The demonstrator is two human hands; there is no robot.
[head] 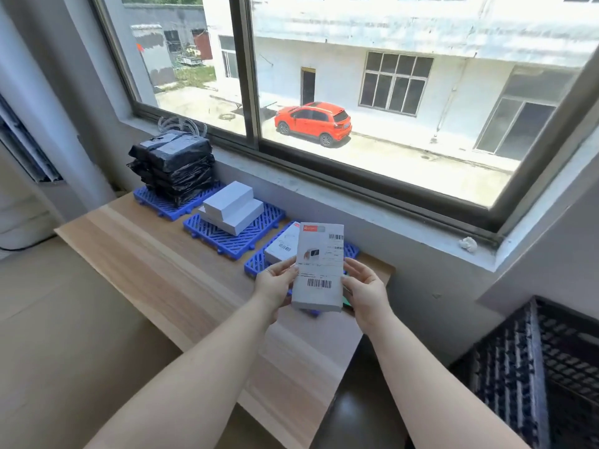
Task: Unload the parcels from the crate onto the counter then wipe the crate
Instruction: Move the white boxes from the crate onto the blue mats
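I hold a white parcel (319, 267) upright between both hands above the near end of a wooden counter (155, 254). My left hand (275, 283) grips the parcel's left edge, the thumb curled onto its front face and the fingers behind it, out of sight. My right hand (364, 286) grips the right edge in the same way, thumb on the front, fingers wrapped behind. The face turned toward me carries printed labels and barcodes and a small product picture. Just beyond my fingers, partly hidden by the parcel, a blue plastic grid mat (256, 264) lies on the counter with another white labelled box (282, 246) resting on it. Farther out and to the left of my fingers, a second blue mat (210, 231) bears two plain white boxes (231, 207), stacked one on the other. Farther still to the left, a third blue mat (155, 200) carries a stack of parcels wrapped in black plastic (173, 166). The counter runs along a wall under a wide window (324, 92), through which I see a red car (312, 123) parked in a yard. Well to the right of my right hand, low in the corner, stands a dark lattice-walled crate (534, 377).
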